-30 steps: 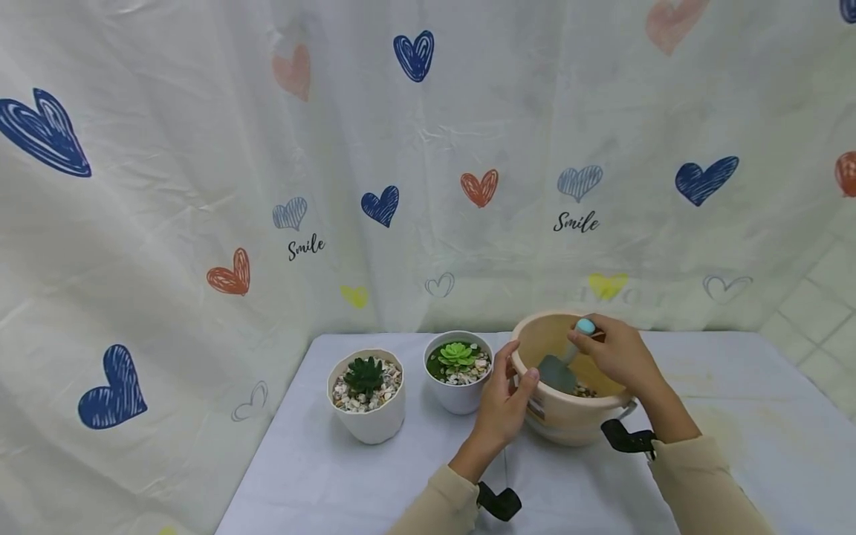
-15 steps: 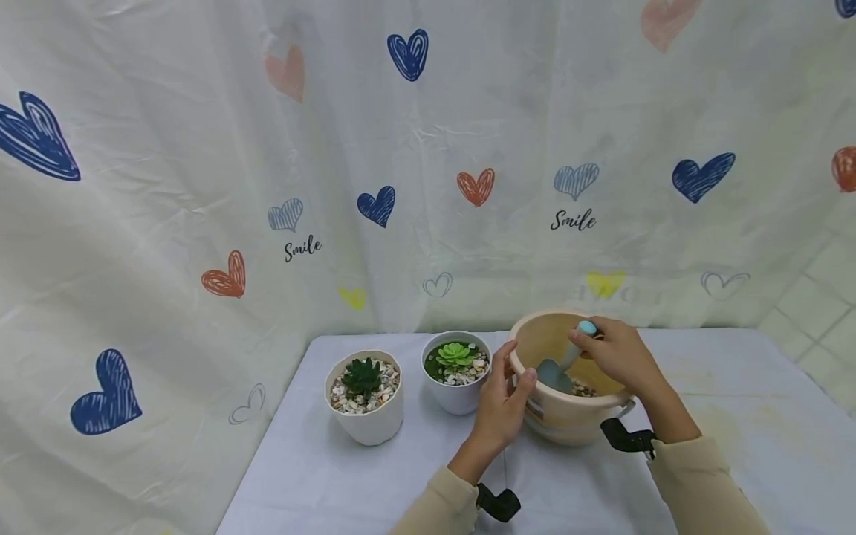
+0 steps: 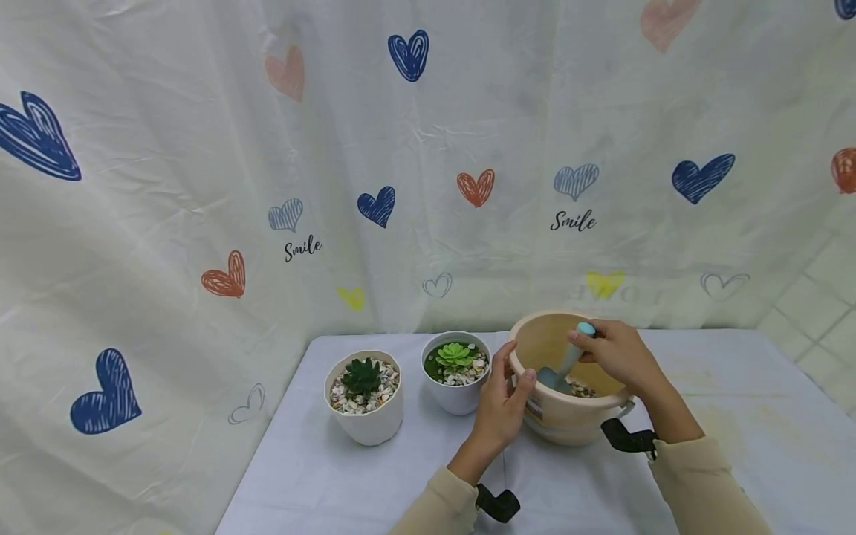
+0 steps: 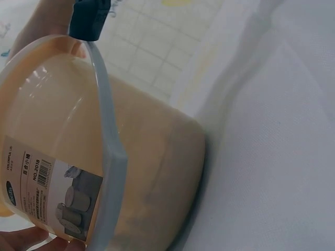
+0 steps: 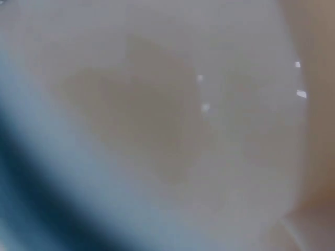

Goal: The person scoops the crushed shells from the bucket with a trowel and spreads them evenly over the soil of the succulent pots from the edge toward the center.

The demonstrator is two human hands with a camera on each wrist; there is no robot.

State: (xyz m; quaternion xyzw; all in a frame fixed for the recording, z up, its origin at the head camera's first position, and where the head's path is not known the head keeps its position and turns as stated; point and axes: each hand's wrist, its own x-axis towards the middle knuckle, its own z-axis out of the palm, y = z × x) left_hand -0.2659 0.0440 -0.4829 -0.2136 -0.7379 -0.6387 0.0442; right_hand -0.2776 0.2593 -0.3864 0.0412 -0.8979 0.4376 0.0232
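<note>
A beige plastic bucket stands at the right of the table, with loose pebbles in its bottom. My left hand holds it by the near left rim, thumb and fingers spread round the wall. In the left wrist view, the left fingers lie close by the bucket's printed label. My right hand reaches over the rim and grips the handle of a small trowel, its blue-grey blade tilted down at the pebbles. The right wrist view is blurred, mostly bucket wall.
Left of the bucket is a white pot with a light green succulent and pebbles. A second white pot farther left holds a dark green succulent. A grey bail handle hangs on the bucket. Behind hangs a heart-print curtain.
The trowel blade has dipped lower into the bucket and tilted, showing more pebbles beside it. The left hand and bucket stay put. The head view has shifted slightly.
</note>
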